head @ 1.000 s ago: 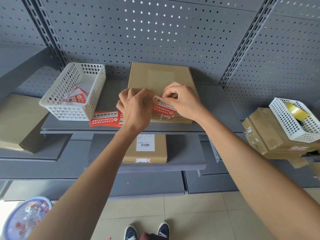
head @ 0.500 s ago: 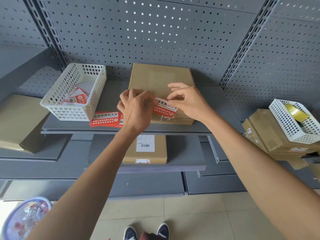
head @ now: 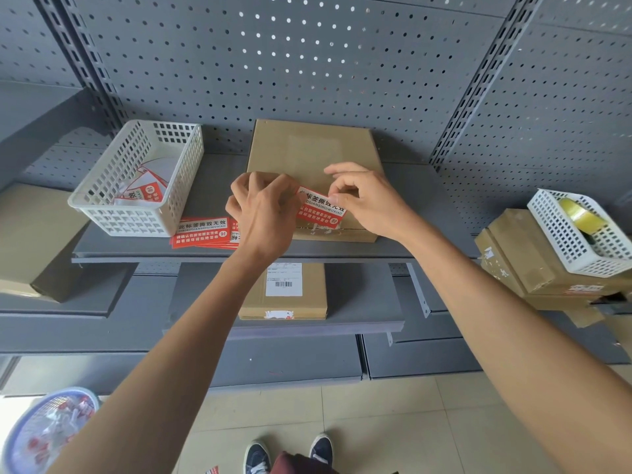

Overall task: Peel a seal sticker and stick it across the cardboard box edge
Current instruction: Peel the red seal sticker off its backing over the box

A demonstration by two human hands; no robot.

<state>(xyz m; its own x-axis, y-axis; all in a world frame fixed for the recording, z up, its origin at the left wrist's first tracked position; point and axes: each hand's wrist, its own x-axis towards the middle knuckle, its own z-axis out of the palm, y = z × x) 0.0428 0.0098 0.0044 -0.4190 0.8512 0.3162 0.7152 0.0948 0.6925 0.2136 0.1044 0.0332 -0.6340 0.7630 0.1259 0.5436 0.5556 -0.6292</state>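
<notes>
Your left hand (head: pixel 263 213) has its fingers curled, pinching the left end of the seal sticker (head: pixel 319 208); the exact grip is hidden behind the knuckles. Your right hand (head: pixel 367 203) pinches the sticker's right end between thumb and forefinger, other fingers loosely spread above. Sticker is red and white, stretched between both hands over the near end of the cardboard box (head: pixel 309 148), just above its front edge; can't tell if it touches the cardboard.

Left to right from there: at 9 o'clock from the box, a white basket (head: pixel 102 200) sits on the upper shelf (head: pixel 403 244) with loose stickers or backing paper inside. Just beside it, at 8 o'clock from the box, a sticker stack (head: pixel 201 234) lies flat on the shelf, partly under your left wrist. The box itself lies flat at centre, far end against the pegboard. At 6 o'clock, on the shelf below, a second box (head: pixel 284 292) with a barcode label. At 3 o'clock, well apart, another white basket (head: pixel 581 230) holding a tape roll (head: pixel 578 213) sits on stacked cartons.
</notes>
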